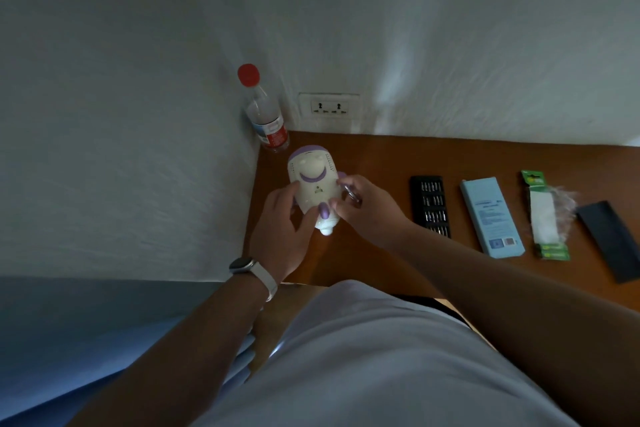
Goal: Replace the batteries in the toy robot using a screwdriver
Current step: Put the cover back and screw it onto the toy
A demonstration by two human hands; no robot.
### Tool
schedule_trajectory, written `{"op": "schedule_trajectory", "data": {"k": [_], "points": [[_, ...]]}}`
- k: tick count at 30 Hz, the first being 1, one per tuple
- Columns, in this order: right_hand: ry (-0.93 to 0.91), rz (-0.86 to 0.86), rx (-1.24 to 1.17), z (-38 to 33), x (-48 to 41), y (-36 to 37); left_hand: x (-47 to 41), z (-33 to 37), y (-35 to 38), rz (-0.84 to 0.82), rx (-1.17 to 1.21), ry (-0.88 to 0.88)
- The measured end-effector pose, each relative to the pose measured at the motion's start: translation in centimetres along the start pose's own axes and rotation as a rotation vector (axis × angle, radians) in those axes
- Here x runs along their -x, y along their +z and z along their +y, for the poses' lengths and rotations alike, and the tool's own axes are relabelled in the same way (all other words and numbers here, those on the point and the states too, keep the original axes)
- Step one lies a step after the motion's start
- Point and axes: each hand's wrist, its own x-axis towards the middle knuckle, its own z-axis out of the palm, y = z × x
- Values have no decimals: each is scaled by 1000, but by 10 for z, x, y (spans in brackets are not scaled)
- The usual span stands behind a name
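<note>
The toy robot (313, 189) is held above the bench (381, 156), at its nine-o'clock end. The left hand (280, 218) curls round its side, and the right hand (367, 208) has its grip pinching what seems a slim screwdriver (351, 195) beside it. Likely step: finding the cover screw. Next, seat the tip squarely.

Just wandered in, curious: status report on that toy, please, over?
Left hand grips toy robot. Right hand holds silver tool beside it. Bit set and battery pack lie aside on table; nothing in the way.
</note>
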Motion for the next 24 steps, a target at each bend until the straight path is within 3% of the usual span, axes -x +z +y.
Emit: {"op": "schedule_trajectory", "data": {"k": [7,18,24], "points": [[23,4,120,15,28,-6,28,-1,1,35,-90,39],[-93,35,318,65,80,-54,65,29,34,126,-172,115],[-2,40,335,106,104,-93,78,55,60,156,-238,56]]}}
